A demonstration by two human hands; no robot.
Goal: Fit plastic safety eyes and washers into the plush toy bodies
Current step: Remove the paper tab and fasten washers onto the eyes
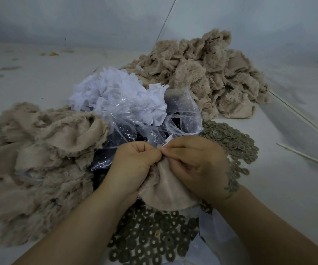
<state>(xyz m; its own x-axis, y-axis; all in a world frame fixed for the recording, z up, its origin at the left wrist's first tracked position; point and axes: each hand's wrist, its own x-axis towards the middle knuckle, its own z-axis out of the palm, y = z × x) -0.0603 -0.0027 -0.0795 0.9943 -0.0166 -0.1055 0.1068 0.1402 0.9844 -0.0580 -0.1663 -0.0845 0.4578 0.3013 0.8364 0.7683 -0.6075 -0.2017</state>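
Head view: a person works a beige plush piece (165, 190) at a pale table (288, 188), both hands meeting over it.
Grip: the left hand (135, 165) is curled tight around the bunched upper edge of the fabric; the right hand (196, 165) pinches the same spot from the other side, thumb and fingertips pressed against the left hand's knuckles.
What is pinched: something small and pale shows between the fingertips; it cannot be made out.
Plush piece: its smooth backing faces up and fans out below the two hands, over the near washers.
Washers: olive-grey rings (154, 240) lie scattered beneath the wrists; a second spread (230, 142) lies just beyond the right hand.
Bag: a clear plastic bag (181, 111) lies open just beyond the hands, with small dark pieces (122, 138) inside, too small to identify.
White scraps: a crumpled heap of white pieces (116, 92) lies behind the bag.
Left pile: beige plush pieces (35, 159) are heaped beside the left forearm.
Far pile: a larger mound of the same fabric (211, 73) sits behind and to the right.
Stick: a thin pale rod (305, 156) lies on the table, well apart to the right.
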